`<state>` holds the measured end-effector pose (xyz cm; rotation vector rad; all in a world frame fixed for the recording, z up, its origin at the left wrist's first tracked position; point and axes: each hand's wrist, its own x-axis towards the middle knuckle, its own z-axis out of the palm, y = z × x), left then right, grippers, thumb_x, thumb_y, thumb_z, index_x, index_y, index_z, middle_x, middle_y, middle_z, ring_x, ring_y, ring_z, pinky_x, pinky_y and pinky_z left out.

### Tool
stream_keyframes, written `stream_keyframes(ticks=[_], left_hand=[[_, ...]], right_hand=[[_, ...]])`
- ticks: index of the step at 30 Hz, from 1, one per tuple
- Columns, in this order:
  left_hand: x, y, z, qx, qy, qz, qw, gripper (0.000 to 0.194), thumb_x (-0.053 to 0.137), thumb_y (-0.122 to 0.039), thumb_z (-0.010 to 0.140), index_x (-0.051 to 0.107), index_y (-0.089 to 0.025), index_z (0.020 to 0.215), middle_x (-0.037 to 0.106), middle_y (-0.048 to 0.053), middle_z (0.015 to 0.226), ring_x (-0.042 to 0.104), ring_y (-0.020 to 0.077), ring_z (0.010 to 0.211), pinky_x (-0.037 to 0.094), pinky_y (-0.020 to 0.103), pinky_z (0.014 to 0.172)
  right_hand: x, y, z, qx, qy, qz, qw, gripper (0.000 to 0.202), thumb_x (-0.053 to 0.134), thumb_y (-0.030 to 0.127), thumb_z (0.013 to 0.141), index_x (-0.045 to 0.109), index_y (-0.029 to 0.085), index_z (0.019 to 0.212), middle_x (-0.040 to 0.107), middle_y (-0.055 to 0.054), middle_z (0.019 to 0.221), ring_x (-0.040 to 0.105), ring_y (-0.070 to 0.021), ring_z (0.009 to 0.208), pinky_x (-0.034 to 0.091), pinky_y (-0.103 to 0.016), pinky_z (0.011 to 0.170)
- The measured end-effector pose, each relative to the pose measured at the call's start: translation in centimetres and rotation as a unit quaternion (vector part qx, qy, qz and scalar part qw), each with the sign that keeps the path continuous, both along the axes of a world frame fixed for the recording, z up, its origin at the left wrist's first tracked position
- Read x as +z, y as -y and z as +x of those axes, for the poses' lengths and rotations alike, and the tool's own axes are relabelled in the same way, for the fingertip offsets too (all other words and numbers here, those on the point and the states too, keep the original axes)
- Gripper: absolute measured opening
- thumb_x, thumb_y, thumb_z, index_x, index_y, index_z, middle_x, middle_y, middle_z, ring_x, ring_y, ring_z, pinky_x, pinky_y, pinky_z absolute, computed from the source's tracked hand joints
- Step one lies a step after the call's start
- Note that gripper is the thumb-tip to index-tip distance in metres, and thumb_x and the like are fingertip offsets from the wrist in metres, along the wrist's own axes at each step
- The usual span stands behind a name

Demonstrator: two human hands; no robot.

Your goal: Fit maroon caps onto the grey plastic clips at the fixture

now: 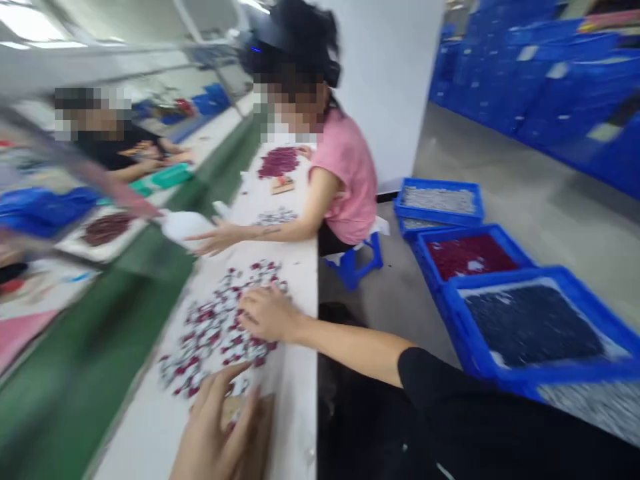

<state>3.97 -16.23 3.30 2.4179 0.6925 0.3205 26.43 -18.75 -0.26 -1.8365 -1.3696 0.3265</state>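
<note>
Many small red and silver pieces (200, 327) lie spread over the white tabletop (150, 427). My right hand (270, 313) rests over the right side of the spread, palm down, its fingers bent and close together on the pieces; what is under them is hidden. Nearer to me, my left hand (220, 420) is at the near end of the spread, fingers apart, above a light brown wooden block (260, 427). Some red bits show between its fingers and the block. The picture is blurred.
A person in a pink shirt (347, 173) sits ahead, one arm stretched across the table by a white rounded object (185, 227). A green conveyor belt (120, 320) runs along the left. Blue crates (455, 320) stand on the floor at right. Another person (120, 143) sits across the belt.
</note>
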Motion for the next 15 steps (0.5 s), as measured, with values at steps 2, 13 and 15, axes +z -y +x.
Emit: stream_keyframes(ticks=[2,13,15], left_hand=[[1.3,0.3,0.0,0.015,0.019,0.004,1.0,0.034,0.064,-0.053,0.101,0.074,-0.027,0.122,0.082,0.011,0.119,0.081,0.0376,0.111,0.069,0.057,0.099],[-2.1,-7.9,-6.2,0.153,0.034,0.012,0.988,0.024,0.055,-0.039,0.107,0.071,-0.023,0.115,0.079,0.014,0.12,0.075,0.0362,0.12,0.061,0.056,0.111],[-4.3,-10.4,-6.4,0.186,0.042,0.007,0.982,0.021,0.053,-0.032,0.105,0.071,-0.023,0.111,0.077,0.015,0.119,0.073,0.0358,0.119,0.059,0.056,0.111]], right_hand=[[-0.4,0.2,0.1,0.025,-0.007,0.003,1.0,0.007,0.071,0.022,0.104,0.071,0.024,0.097,0.083,-0.01,0.132,0.067,-0.0301,0.14,0.037,-0.054,0.132],[0.5,-2.2,-1.1,0.125,0.053,0.023,0.99,0.021,0.059,0.024,0.107,0.079,0.028,0.111,0.08,-0.014,0.13,0.065,-0.0374,0.144,0.041,-0.061,0.131],[0.4,-4.4,-2.5,0.143,0.068,-0.004,0.987,0.023,0.058,0.023,0.106,0.079,0.028,0.114,0.08,-0.014,0.126,0.071,-0.0358,0.131,0.052,-0.056,0.121]])
